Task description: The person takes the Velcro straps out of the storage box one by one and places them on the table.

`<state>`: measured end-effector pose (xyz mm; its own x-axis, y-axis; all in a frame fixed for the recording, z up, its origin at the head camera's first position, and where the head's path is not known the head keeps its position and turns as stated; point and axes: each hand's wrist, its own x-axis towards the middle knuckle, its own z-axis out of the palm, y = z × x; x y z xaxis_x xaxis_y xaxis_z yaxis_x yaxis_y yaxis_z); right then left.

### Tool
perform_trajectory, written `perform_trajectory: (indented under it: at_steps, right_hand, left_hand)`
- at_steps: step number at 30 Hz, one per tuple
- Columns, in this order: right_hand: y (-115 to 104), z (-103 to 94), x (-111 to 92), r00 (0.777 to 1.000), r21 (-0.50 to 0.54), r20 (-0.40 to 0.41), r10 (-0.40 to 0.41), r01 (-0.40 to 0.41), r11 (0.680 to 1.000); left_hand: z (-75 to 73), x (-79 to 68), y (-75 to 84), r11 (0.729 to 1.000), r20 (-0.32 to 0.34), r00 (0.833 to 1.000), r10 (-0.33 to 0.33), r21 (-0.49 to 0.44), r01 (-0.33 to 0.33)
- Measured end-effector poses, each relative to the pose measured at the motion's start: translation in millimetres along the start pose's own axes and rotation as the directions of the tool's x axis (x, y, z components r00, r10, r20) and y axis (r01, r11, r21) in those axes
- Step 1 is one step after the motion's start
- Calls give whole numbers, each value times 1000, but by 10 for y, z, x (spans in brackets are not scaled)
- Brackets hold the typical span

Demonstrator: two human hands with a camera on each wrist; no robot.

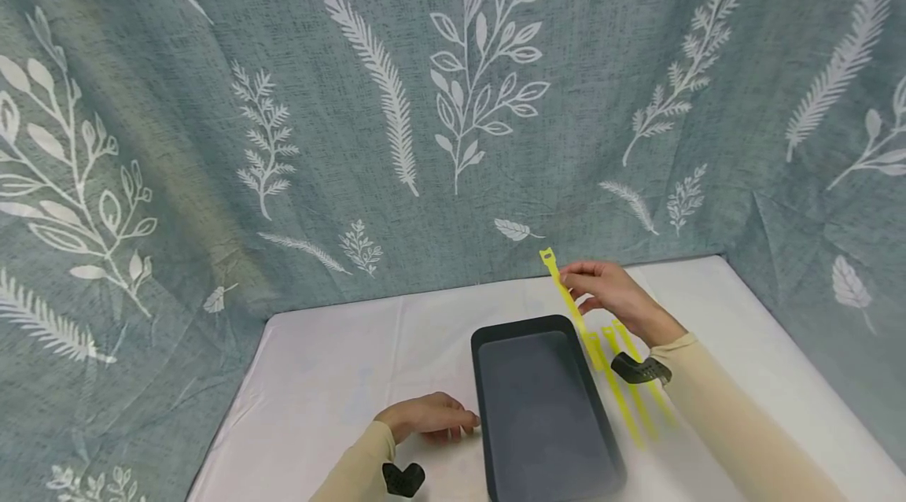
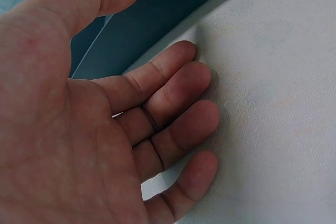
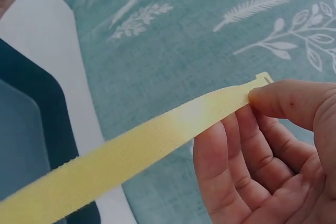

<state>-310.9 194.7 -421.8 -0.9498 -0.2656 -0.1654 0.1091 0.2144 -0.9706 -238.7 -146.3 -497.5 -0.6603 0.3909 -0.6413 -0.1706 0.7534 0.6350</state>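
Between thumb and fingers, my right hand (image 1: 607,293) pinches a yellow hook-and-loop cable tie (image 3: 131,145) near its slotted head. The strap slants down along the right edge of a dark grey tray (image 1: 545,407). Several more yellow cable ties (image 1: 640,400) lie side by side on the white cloth right of the tray, partly under the right wrist in the head view. My left hand (image 1: 433,415) rests by the tray's left side, fingers loosely bent and holding nothing. In the left wrist view its fingertips (image 2: 194,124) are at the cloth and its thumb overlaps the tray wall.
A white cloth (image 1: 340,376) covers the table. Behind and at both sides hangs a blue-green curtain (image 1: 297,124) printed with white leaves. Each wrist wears a black camera strap, the right one (image 1: 640,368) low over the ties.
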Motion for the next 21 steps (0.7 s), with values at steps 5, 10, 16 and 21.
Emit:
perform_trajectory:
  at_steps: [5, 10, 16, 21]
  right_hand:
    - [-23, -59, -8, 1000, -2, -11, 9, -9, 1000]
    - [-20, -95, -32, 1000, -14, -20, 5, -5, 1000]
    - [30, -193, -55, 999, -21, -36, -1, 0, 1000]
    - [92, -292, -89, 998, -25, -61, 18, -19, 999]
  left_hand:
    - [8, -10, 2, 1000, -3, 1000, -2, -2, 2]
    - [13, 1, -12, 1000, -3, 1000, 4, -5, -4]
    - [18, 7, -14, 1000, 2, 1000, 1, -7, -1]
    - [26, 14, -12, 1000, -2, 1000, -3, -10, 3]
